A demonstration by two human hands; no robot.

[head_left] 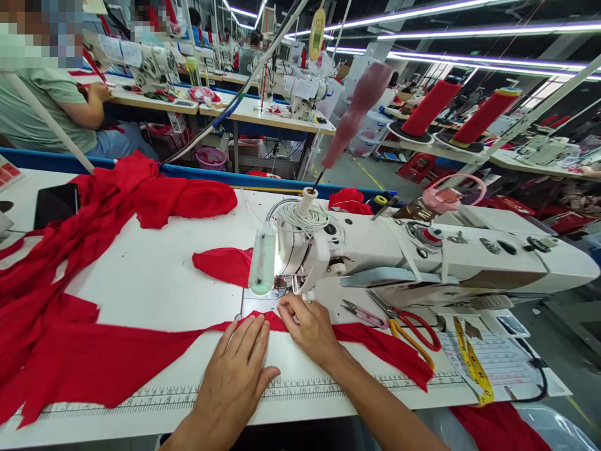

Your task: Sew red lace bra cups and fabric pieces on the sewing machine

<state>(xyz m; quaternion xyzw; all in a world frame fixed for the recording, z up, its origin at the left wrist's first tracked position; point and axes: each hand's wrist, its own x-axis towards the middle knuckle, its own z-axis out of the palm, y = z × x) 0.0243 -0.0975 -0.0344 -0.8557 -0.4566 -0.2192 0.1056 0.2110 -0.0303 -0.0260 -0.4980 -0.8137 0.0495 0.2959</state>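
Note:
A strip of red fabric runs across the front of the sewing table, under both hands. My left hand lies flat on it, fingers stretched forward and thumb apart. Just in front of the presser foot, my right hand has its thumb and fingers closed on the fabric's edge. The sewing machine stands right of and behind the hands. Another red piece lies left of the needle area, partly hidden by the greenish guard.
Red-handled scissors and thread snips lie right of my right hand. A yellow tape measure hangs over papers nearby. Heaped red fabric and a phone are at left. Across the aisle sits a person in a green shirt.

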